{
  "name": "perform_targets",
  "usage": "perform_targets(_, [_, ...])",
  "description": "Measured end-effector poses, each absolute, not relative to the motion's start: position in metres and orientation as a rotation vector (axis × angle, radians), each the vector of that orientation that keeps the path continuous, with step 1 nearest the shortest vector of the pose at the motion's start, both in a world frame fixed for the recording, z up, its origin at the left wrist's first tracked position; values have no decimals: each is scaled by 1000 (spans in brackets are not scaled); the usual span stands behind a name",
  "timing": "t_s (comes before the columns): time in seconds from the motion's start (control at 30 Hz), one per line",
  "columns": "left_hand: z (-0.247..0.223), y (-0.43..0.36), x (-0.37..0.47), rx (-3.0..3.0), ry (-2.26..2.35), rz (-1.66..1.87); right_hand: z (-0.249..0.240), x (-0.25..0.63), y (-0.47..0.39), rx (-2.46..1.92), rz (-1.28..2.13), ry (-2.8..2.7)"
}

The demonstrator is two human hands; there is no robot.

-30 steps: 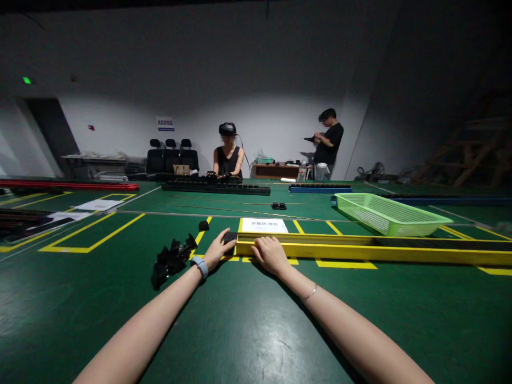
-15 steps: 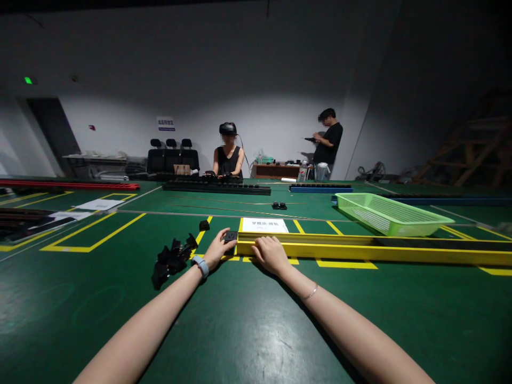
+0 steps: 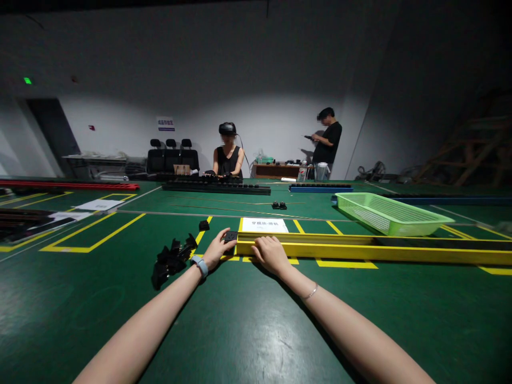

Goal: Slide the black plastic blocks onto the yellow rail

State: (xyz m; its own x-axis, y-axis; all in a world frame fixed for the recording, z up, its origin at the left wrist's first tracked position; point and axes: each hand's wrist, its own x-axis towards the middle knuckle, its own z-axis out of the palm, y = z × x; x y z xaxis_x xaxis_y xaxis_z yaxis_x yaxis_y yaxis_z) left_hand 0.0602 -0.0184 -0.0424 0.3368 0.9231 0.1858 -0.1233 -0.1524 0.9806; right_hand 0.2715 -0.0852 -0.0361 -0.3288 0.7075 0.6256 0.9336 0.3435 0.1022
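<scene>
A long yellow rail [image 3: 340, 249] lies across the green table, its left end in front of me. My left hand [image 3: 216, 249] is closed on a small black socket-like module [image 3: 231, 236], held right at that end of the rail; whether part of it sits inside the channel I cannot tell. Over the rail's near wall, close to the same end, my right hand [image 3: 272, 254] curls its fingers and grips the rail. Left of my left hand lies a pile of black modules [image 3: 173, 260]. One more black module [image 3: 204, 225] lies just behind the pile.
A light green basket [image 3: 394, 216] stands behind the rail at right. A white paper label [image 3: 264, 225] lies behind the rail. Two black modules [image 3: 279, 205] and thin rods lie farther back. One person [image 3: 229, 157] sits across the table; another person [image 3: 330, 138] stands beyond.
</scene>
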Motion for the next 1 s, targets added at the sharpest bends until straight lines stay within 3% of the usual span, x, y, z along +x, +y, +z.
perform_targets(1.0, [-38, -23, 60, 1424, 906, 1122, -36, 272, -85, -1424, -637, -2131])
